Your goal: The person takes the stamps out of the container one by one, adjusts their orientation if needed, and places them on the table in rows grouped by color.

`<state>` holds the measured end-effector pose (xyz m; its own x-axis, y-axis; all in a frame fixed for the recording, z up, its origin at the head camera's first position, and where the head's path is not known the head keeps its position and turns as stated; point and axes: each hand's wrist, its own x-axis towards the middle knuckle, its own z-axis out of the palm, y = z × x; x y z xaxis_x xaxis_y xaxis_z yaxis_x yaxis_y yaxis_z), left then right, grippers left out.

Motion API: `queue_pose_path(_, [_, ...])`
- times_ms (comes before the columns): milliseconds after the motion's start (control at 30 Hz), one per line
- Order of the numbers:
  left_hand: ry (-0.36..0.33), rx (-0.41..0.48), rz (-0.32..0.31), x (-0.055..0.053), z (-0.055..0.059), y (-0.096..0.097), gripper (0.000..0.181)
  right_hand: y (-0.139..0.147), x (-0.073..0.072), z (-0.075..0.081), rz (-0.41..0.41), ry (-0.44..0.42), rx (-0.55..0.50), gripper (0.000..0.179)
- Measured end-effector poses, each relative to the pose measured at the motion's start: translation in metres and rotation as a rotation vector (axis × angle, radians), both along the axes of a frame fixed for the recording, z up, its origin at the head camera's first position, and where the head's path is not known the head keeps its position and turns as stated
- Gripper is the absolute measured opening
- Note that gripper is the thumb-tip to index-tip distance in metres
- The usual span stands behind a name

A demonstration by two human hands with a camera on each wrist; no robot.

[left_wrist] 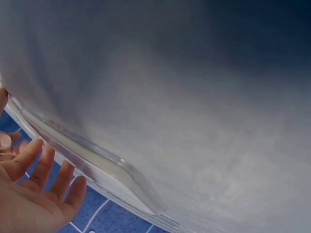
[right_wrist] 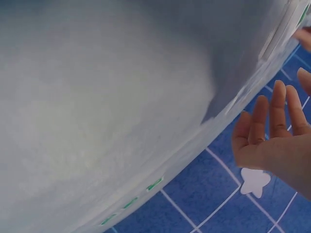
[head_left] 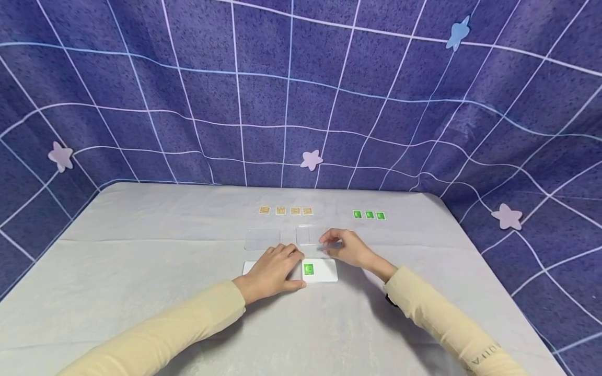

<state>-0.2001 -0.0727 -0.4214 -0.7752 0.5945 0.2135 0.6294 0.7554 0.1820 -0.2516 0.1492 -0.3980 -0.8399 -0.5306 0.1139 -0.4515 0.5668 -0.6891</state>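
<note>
My left hand lies over a white flat rectangular box, hiding most of it. Its thumb and index finger are at the left edge of a second white box, which bears a green square sticker at its left end. In the left wrist view, the fingers are spread beside a pale box. My right hand hovers behind the second box's right end, fingers loosely bent with nothing visible in them. Its fingertips are close to a clear plastic lid.
Another clear lid lies behind my left hand. Farther back, several tan square stickers form a row, with three green ones to their right. A blue gridded curtain hangs behind the cloth-covered table.
</note>
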Motion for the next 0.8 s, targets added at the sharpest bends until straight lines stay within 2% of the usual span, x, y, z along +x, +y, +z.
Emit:
queue_pose_path(400, [-0.010, -0.005, -0.003, 0.000, 0.002, -0.001, 0.057, -0.008, 0.021, -0.005, 0.020, -0.040, -0.054, 0.024])
queue_pose_path(567, [0.011, -0.009, -0.011, 0.000, 0.003, -0.001, 0.057, -0.012, 0.026, -0.007, 0.047, -0.057, -0.086, 0.027])
queue_pose_path(800, [0.029, -0.010, -0.013, 0.000, 0.002, -0.001, 0.057, -0.016, 0.030, -0.009, 0.043, -0.069, -0.084, 0.030])
